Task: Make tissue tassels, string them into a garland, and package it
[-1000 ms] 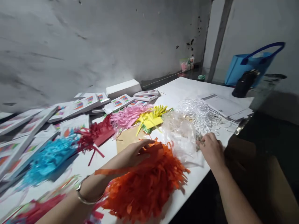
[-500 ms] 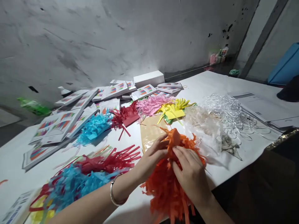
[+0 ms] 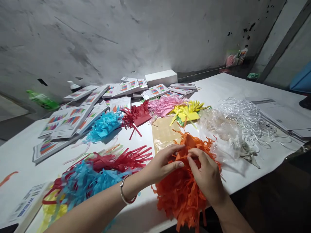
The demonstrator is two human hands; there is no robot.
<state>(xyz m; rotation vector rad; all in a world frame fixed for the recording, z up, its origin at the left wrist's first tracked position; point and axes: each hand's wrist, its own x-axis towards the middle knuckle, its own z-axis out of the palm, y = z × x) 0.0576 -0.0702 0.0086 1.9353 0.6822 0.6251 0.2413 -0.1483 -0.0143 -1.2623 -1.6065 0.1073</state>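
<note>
A bunch of orange tissue-paper fringe (image 3: pixel 182 200) hangs over the table's front edge, below and between my hands. My right hand (image 3: pixel 207 176) pinches a thin orange strip from it between thumb and fingertips. On the left side of the bunch, my left hand (image 3: pixel 161 165), with a silver bangle at the wrist, has its thumb and fingers apart around orange paper. Its other fingers are partly hidden. A flat brown packet (image 3: pixel 165 131) in a clear sleeve lies just behind the orange bunch.
Blue tissue fringe (image 3: pixel 104 126), red fringe (image 3: pixel 141 116), pink fringe (image 3: pixel 165 105) and yellow fringe (image 3: pixel 188 113) lie behind. Printed boxes (image 3: pixel 70 124) pile up at the back left. Crumpled clear plastic (image 3: pixel 218 129) and white string (image 3: pixel 245 113) are on the right. A mixed red-and-blue heap (image 3: pixel 94 178) sits front left.
My fingertips have drawn apart at the top of the orange bunch, the left thumb and fingers spreading. The folded orange top has dropped lower. The whole view has shifted slightly.
</note>
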